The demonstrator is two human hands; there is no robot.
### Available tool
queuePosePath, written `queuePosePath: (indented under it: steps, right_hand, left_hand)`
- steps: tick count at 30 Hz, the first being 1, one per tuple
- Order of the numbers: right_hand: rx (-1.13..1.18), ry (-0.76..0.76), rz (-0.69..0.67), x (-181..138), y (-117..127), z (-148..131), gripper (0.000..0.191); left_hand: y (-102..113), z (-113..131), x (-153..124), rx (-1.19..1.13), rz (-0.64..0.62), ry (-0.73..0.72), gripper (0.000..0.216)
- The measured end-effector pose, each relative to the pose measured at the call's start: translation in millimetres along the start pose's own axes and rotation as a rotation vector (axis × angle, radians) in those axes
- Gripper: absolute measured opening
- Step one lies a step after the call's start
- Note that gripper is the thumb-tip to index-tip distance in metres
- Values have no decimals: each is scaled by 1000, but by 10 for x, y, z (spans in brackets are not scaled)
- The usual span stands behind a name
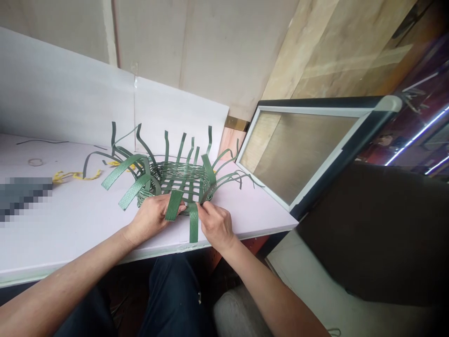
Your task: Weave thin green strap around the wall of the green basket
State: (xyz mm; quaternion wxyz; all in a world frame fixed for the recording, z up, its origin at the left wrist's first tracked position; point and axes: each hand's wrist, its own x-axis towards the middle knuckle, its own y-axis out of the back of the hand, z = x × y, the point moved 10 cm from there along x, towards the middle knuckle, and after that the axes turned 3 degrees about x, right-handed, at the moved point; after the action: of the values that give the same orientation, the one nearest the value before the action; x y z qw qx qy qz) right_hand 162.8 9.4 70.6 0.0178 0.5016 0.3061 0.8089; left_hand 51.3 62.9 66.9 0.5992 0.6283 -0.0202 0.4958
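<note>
A green woven basket (pixel 182 169) stands on the table near its front edge, with loose flat strap ends sticking up and curling out all round its rim. At the near wall, my left hand (pixel 154 215) is closed on the basket, its fingertips partly hidden behind a bent strap end (pixel 174 205). Just right of it, my right hand (pixel 216 222) pinches at the near rim beside another hanging strap end (pixel 193 224). What exactly lies between the right fingertips is too small to make out. Through the top, the open lattice of the basket's base shows.
Yellow cord (pixel 79 175) lies left of the basket, near a small ring (pixel 35 162) and a thin dark strip (pixel 42 142). White panels (pixel 175 110) lean along the back. A dark-edged frame (pixel 315 105) stands at the table's right end. A blurred-out dark object (pixel 24 194) lies at far left.
</note>
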Motion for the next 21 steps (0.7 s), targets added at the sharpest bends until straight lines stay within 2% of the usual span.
queuePosePath:
  steps: [3,5,9,11,13,17,21]
  right_hand:
    - [-20,52,56,5,39,-15,26]
    - [-13,57,67,-1,43,-19,24]
    - [12,50,81,-18,39,-19,23]
    - [28,50,80,-16,44,-16,24]
    - [46,52,74,-7,58,-13,24]
    - [85,54,73,18,113,-11,25]
    - [117,48,85,30,139,-6,26]
  left_hand:
    - [26,9,-84,58,-16,-39,22]
    - [97,60,-196,124,-17,-81,31]
    - [348,278,-468,273,122,-141,41]
    - [371,437,-552,276,165,-172,41]
    - [303,556,-551,240,167,-165,46]
    - [98,559,-351,170,167,-9,61]
    - [-67,485,-112,101,140,93,51]
